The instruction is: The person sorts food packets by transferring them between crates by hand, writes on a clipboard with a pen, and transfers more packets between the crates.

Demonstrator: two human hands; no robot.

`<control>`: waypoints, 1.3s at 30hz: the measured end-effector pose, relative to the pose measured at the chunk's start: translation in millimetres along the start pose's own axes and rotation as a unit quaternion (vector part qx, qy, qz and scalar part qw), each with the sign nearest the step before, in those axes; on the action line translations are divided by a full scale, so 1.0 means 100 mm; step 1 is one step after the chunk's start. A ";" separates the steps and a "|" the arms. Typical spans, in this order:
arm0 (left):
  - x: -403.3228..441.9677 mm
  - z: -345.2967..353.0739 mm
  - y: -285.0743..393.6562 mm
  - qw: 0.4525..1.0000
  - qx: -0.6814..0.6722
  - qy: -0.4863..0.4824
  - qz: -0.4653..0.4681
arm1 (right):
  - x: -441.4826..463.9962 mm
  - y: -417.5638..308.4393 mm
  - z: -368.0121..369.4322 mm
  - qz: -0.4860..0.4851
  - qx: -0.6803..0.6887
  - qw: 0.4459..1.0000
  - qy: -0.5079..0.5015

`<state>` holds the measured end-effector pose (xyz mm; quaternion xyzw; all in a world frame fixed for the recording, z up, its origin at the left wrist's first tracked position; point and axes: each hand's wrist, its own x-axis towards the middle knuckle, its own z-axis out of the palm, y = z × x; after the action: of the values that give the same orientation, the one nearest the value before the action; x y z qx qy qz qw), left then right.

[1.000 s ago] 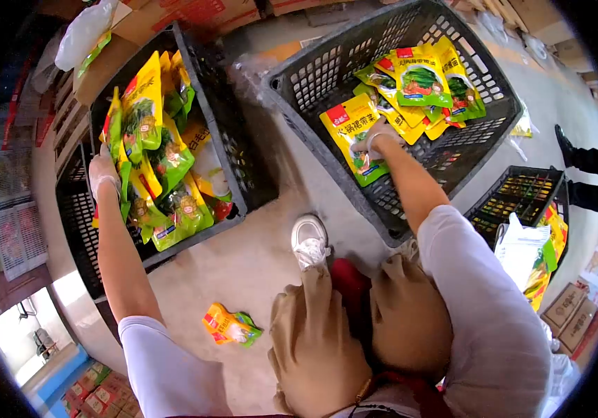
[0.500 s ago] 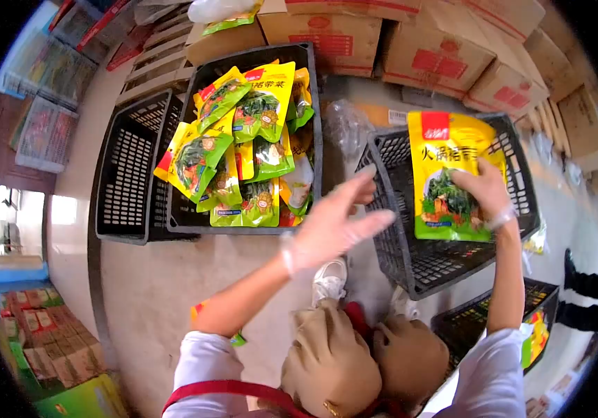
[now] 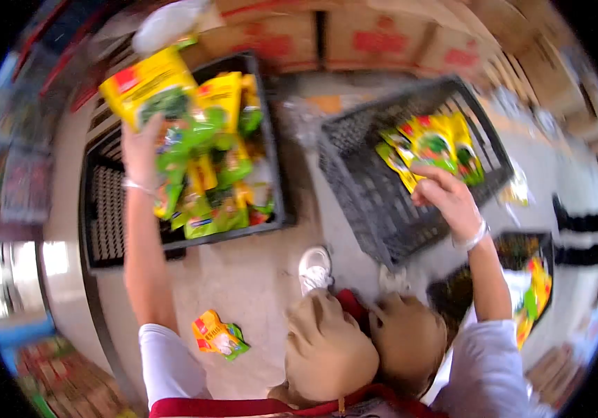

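My left hand [image 3: 142, 153], in a clear glove, grips a yellow and green food packet [image 3: 153, 83] above the left black crate [image 3: 271, 139]. Several similar packets [image 3: 222, 174] are heaped in that crate. Over the right black crate [image 3: 362, 216] is my right hand [image 3: 449, 202], also gloved, its fingers curled with nothing visible in them. A smaller group of yellow packets [image 3: 438, 146] lies in the far part of the right crate, just beyond my right fingers. Motion blurs both hands.
An orange and green packet [image 3: 219, 334] lies on the floor near my shoe [image 3: 314, 268]. Cardboard boxes [image 3: 382, 42] line the back. Another crate [image 3: 529, 244] with packets stands at the right, near a person's dark-clothed legs [image 3: 581, 223]. Crumpled clear plastic [image 3: 302, 115] lies between the crates.
The packet has passed from my right hand to my left, which has moved from the middle to above the left crate. My right hand has lowered over the right crate.
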<state>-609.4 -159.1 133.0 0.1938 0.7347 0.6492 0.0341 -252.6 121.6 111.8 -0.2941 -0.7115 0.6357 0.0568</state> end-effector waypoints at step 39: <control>-4.67 3.24 1.32 0.835 -0.190 -0.329 -0.397 | -4.61 2.71 -1.72 0.093 -0.586 0.719 0.362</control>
<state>-48.6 2.9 116.5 0.0775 0.5563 0.6043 0.5651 297.3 50.1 24.2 -0.5408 -0.8363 -0.0610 0.0668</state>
